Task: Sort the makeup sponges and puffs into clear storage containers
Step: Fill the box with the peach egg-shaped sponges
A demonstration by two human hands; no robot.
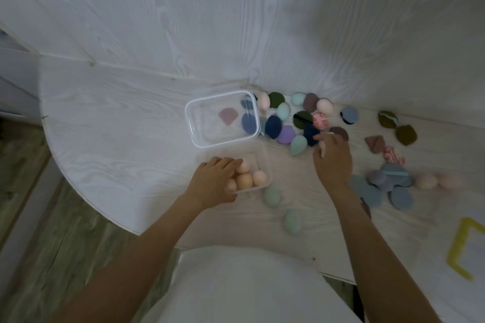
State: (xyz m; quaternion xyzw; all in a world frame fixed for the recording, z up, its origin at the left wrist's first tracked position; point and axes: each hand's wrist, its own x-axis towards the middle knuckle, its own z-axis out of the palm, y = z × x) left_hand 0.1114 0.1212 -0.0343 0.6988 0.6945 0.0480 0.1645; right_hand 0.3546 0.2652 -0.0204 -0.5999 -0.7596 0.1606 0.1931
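Left hand: my left hand [214, 178] rests over the near clear container [265, 165], fingers curled down onto the peach egg-shaped sponges [245, 179] inside it; I see it touching them, though whether it grips one I cannot tell.
Right hand: my right hand [333, 160] hovers over the table [118, 118] just beside the scattered pile, fingers loosely bent, with something pale and slim at the fingertips [322, 151]; I cannot tell what it is or whether it is pinched.
Near container: holds at least three peach sponges, clustered at its near side.
Far container: a second clear container [189, 123] sits directly behind the first, touching or nearly so; inside lie a mauve shell-shaped puff [228, 117] and a blue puff [248, 123] against the right wall.
Unsorted pile: right of the far container I see a navy sponge [273, 126], a purple puff [286, 135], a mint teardrop sponge [298, 145], dark green puffs [276, 99] and a red-and-white marbled sponge [320, 121].
Near right: a heap of grey-blue puffs [391, 186], with two pink sponges [426, 180] beside it.
Foreground: two green teardrop sponges [273, 194] lie apart from the pile, near the table edge.
Far right: yellow tape marking [462, 249] on the tabletop.
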